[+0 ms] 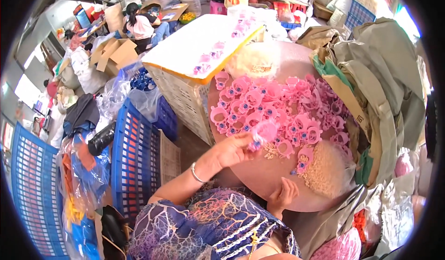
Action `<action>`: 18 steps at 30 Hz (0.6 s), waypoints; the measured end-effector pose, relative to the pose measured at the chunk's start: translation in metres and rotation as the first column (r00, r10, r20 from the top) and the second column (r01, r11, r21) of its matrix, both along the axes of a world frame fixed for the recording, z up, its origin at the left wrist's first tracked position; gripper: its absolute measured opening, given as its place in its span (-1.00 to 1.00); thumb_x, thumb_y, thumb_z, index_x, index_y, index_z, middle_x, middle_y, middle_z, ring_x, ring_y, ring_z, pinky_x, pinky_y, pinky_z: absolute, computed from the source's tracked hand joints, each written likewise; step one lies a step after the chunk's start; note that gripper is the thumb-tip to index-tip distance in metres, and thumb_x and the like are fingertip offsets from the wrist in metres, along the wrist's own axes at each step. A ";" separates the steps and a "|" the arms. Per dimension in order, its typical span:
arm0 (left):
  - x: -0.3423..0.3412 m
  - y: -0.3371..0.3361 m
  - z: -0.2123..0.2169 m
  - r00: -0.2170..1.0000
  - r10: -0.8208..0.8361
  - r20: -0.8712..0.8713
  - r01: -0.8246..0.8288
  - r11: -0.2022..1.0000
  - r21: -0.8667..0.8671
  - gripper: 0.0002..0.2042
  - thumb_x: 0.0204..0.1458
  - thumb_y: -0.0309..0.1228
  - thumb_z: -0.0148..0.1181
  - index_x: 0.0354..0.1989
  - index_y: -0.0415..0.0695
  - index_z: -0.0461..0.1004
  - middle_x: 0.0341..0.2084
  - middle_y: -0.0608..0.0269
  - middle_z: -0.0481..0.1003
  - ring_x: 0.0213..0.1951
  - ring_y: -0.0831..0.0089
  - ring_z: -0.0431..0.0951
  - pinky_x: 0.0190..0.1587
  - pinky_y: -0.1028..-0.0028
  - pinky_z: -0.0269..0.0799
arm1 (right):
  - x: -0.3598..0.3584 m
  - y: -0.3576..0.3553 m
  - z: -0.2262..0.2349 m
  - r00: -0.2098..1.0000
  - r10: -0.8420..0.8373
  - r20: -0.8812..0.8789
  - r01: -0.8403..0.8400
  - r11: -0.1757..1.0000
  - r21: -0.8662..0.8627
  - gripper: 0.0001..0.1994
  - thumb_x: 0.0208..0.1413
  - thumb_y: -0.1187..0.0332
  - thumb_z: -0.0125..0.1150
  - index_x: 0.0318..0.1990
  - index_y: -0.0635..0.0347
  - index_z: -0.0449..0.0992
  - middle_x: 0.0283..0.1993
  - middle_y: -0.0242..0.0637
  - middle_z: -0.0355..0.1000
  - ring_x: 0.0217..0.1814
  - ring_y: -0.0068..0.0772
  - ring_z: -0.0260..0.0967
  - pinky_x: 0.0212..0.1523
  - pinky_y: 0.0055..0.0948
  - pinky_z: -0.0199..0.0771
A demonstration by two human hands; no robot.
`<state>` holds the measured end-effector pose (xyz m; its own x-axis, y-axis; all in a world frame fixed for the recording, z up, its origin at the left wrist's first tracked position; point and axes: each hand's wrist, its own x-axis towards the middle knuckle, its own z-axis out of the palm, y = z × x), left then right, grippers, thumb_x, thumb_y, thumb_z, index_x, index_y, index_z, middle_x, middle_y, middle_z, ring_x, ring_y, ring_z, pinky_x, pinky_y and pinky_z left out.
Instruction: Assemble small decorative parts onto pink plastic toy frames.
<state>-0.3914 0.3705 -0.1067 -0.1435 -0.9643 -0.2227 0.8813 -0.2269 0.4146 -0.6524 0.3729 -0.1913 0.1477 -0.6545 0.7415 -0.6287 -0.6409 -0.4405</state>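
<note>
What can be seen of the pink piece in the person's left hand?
The pink piece looks like thin, light plastic, somewhat see-through, with a rounded outline and a small blue patch low on its left, near the fingers. It is blurred, so finer detail cannot be made out. The left hand grips it at its lower left edge. It appears tilted, over the round table, at the near side of a heap of pink pieces; whether it touches any is unclear.

We face table (257,179); on it, plastic pieces (273,98), small parts (324,169) nearer us at right; left of table, crate (181,100) with board (190,44) on top; farther left, two baskets (136,160), plastic bags (88,167) between; right of table, sacks (384,74)
</note>
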 end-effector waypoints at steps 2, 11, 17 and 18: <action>0.023 -0.012 0.019 0.987 -0.036 -0.156 0.012 0.989 -0.150 -0.60 0.25 -0.41 0.12 0.21 -0.30 0.31 0.07 -0.11 0.45 0.06 0.15 0.51 0.06 0.25 0.58 | -0.002 -0.002 -0.001 0.999 0.041 0.002 -0.041 0.999 0.026 -0.72 0.00 0.65 0.16 -0.11 0.17 0.56 -0.14 -0.23 0.52 -0.01 -0.15 0.45 0.17 -0.10 0.26; 0.172 -0.102 0.102 0.912 0.327 0.248 -0.269 0.932 -0.243 -0.65 0.34 -0.44 -0.09 0.24 -0.33 0.21 0.03 -0.17 0.42 -0.02 0.05 0.55 -0.04 0.20 0.64 | -0.032 0.002 -0.003 0.985 0.158 -0.067 -0.149 0.981 0.126 -0.68 -0.15 0.67 0.15 -0.19 0.16 0.59 -0.21 -0.24 0.53 -0.08 -0.10 0.43 0.20 -0.03 0.26; 0.283 -0.215 0.145 0.782 0.490 0.386 -0.433 0.872 -0.229 -0.84 0.31 -0.53 -0.06 0.00 -0.21 0.37 -0.06 0.04 0.43 -0.08 0.10 0.51 0.03 0.00 0.58 | -0.033 0.001 -0.008 0.983 0.083 -0.164 -0.064 0.991 0.116 -0.61 -0.25 0.67 0.12 -0.19 0.14 0.61 -0.20 -0.24 0.53 -0.07 -0.08 0.41 0.08 -0.07 0.32; 0.305 -0.233 0.148 0.771 0.513 0.378 -0.510 0.852 -0.116 -0.85 0.31 -0.53 -0.07 -0.02 -0.19 0.39 -0.05 0.05 0.43 -0.09 0.12 0.51 0.00 0.00 0.58 | -0.035 0.000 -0.013 0.981 0.091 -0.173 -0.074 0.992 0.101 -0.61 -0.25 0.66 0.13 -0.20 0.14 0.62 -0.20 -0.25 0.53 -0.07 -0.08 0.41 0.08 -0.08 0.33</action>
